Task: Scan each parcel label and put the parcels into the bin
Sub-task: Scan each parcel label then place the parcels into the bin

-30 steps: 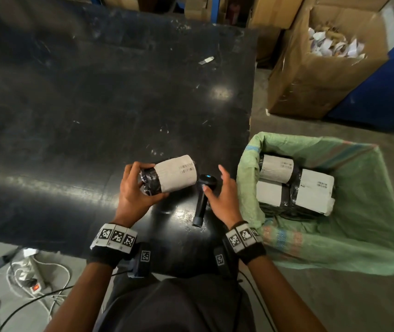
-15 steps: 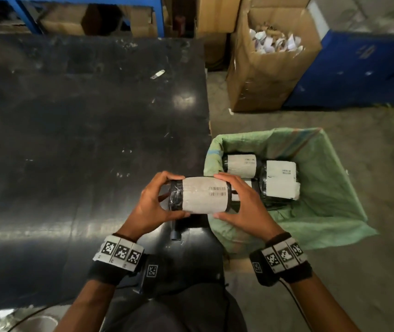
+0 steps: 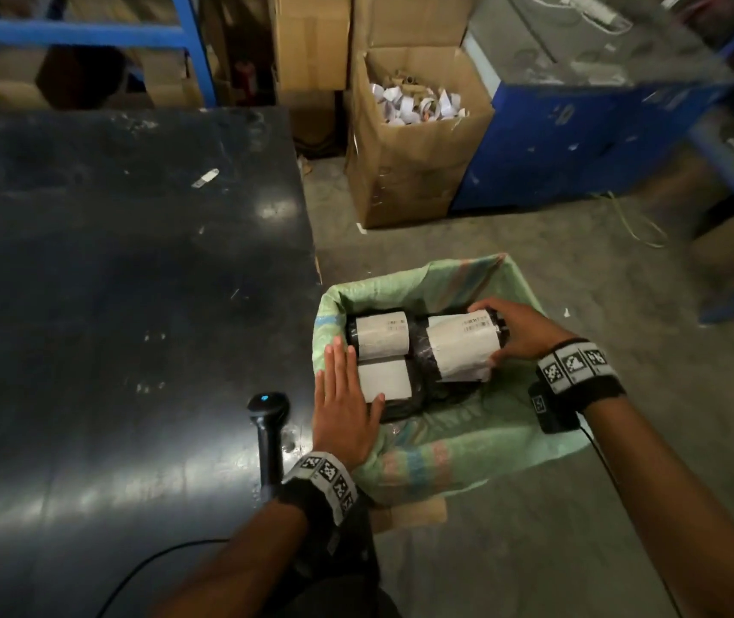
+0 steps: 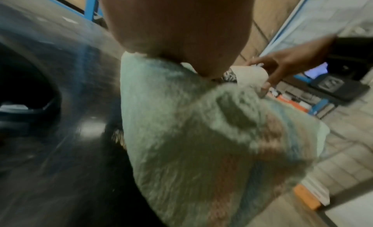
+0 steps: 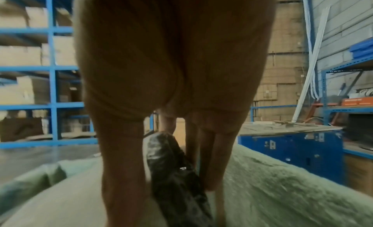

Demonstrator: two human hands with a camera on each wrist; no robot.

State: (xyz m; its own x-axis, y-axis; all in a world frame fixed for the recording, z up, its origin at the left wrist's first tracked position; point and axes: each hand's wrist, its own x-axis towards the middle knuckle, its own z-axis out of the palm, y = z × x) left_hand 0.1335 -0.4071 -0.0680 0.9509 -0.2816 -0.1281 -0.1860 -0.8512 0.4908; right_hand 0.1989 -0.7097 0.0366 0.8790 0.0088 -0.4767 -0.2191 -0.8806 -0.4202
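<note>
Lowering into the bin, the parcel is now gripped by the right hand alone, fingers curled round its end cap; half a second earlier it was held by both hands above the table. The left hand is released, fingers straight, over the bin's near rim. The scanner is left lying on the table. Scanning is judged done for this parcel; only release remains. Two labelled parcels are already inside.

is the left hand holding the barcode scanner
No, the left hand lies flat and open at the bin's edge, while the barcode scanner rests untouched on the black table.
</note>
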